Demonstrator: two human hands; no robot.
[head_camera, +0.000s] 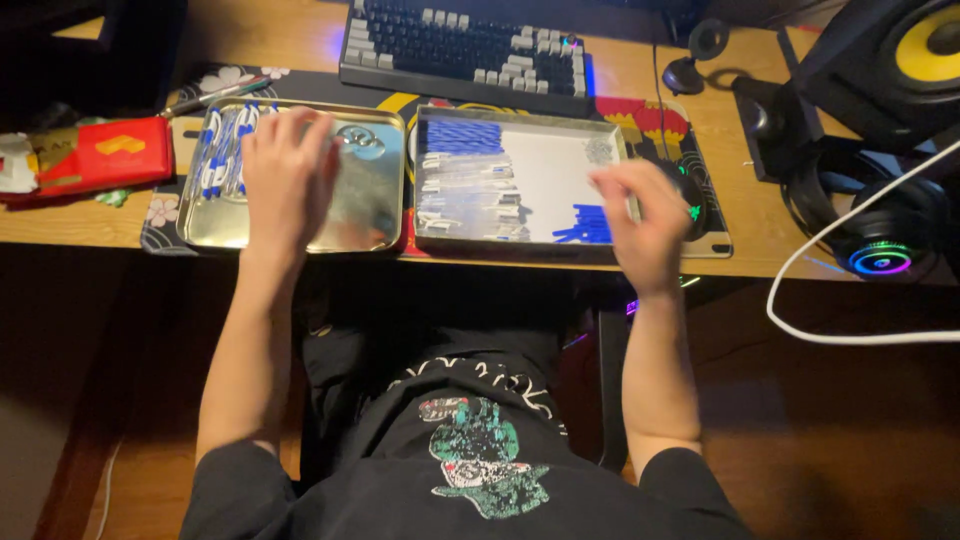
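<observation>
**Pen parts being moved between two trays**

A wooden bench is seen from above, with two shallow trays set side by side on a patterned mat. The left hand is laid over the metal tray, its fingers spread and curved downward, close to a heap of blue-and-white pens gathered at that tray's left end. Whether anything is pinched under the palm cannot be told, since the back of the hand hides it.

The right hand is held over the right edge of the white tray, blurred, with the fingers loosely curled together; a grip on a piece cannot be confirmed. In that tray, a block of blue caps lies at the top left, rows of clear barrels lie below it, and a small pile of blue parts lies just beside the right hand.

The step in hand is judged to be assembly or sorting of pens, with finished ones collected on the left. The next move would call for a single piece to be singled out cleanly from the loose pile.

A keyboard lies beyond the trays, a red box to the left.
</observation>
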